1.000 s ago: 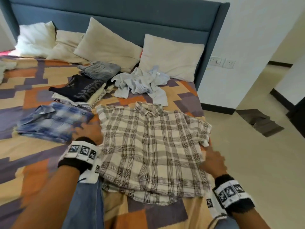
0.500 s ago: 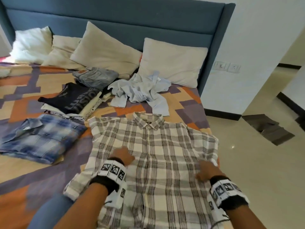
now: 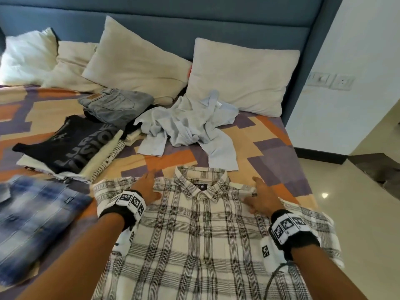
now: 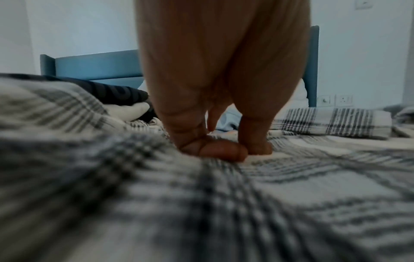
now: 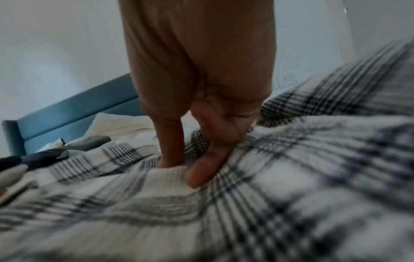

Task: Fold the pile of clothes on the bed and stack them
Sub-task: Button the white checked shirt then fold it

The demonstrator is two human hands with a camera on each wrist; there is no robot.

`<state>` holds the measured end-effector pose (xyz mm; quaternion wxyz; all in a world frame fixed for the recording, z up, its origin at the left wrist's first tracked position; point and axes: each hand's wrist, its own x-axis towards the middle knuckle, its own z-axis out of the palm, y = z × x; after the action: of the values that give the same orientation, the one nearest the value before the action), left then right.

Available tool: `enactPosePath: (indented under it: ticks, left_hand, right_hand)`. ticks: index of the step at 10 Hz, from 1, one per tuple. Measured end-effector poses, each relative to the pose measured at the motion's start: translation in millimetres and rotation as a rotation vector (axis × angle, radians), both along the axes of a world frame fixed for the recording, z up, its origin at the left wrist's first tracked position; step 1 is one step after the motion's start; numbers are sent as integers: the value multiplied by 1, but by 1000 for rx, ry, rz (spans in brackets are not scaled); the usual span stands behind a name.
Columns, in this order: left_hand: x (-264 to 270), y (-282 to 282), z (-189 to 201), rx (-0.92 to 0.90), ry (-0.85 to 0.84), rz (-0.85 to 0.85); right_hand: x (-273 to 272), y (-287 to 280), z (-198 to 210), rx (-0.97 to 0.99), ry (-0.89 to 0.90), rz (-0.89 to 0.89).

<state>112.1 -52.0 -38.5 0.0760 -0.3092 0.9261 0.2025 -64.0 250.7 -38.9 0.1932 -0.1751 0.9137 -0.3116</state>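
Observation:
A white and black plaid shirt (image 3: 205, 234) lies spread flat, front up and buttoned, on the near part of the bed. My left hand (image 3: 149, 189) rests with straight fingers on its left shoulder, just beside the collar. My right hand (image 3: 258, 198) lies flat on the right shoulder, fingers spread. In the left wrist view the fingertips (image 4: 224, 152) press down on the plaid cloth (image 4: 291, 195). In the right wrist view the fingers (image 5: 201, 133) push a small ridge into the fabric (image 5: 268, 195). A crumpled light blue shirt (image 3: 188, 124) lies unfolded behind the collar.
A folded stack topped by a black printed T-shirt (image 3: 71, 144) sits at the left, with folded grey jeans (image 3: 116, 105) behind it. A folded blue plaid shirt (image 3: 34, 217) lies near left. Pillows (image 3: 240, 74) lean on the blue headboard (image 3: 194, 18). The tiled floor (image 3: 346, 224) lies to the right.
Both hands have slid from the shirt's sides, over its middle, up to the shoulders beside the collar. The shirt lies flatter and the view has come closer.

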Motion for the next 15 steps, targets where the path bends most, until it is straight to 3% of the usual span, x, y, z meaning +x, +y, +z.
enactPosePath:
  ticks: [1,2,3,4,5,6,7,8,9,10,11,12,13,14,15]
  left_hand:
    - [-6,-10,-4,84,34,75]
    - [-3,-18,8,59,-3,70]
    - [4,-18,34,99,-50,32]
    - [5,-7,79,5,-64,-1]
    - [1,6,155,-122,145,-64]
    - [-3,20,248,-76,878,59]
    - [8,47,341,-83,1476,100]
    - [38,61,392,-257,1635,-28]
    - [82,64,370,-385,1439,-162]
    - [135,84,313,-383,217,-184]
    - [166,93,289,121,-140,-351]
    - [169,83,298,219,365,-247]
    - [169,86,330,142,844,-21]
    - [167,93,348,-173,1119,103]
    - [155,86,345,-310,1164,236]
  right_hand:
    - [-12,-3,2,267,34,89]
    - [-16,-4,24,328,-135,84]
    - [-12,-2,57,388,-137,126]
    - [-5,0,93,322,-111,93]
    - [9,2,158,-33,-181,-39]
    - [6,7,246,-303,261,-53]
    - [12,17,335,-757,682,-172]
    - [52,42,376,-867,899,-69]
    - [87,78,353,-508,1032,95]
    - [129,110,310,167,392,321]
    - [156,126,293,249,-167,396]
    - [157,138,306,158,18,354]
    - [150,144,331,-39,340,268]
    - [144,142,350,-61,617,146]
    - [152,138,356,194,770,51]
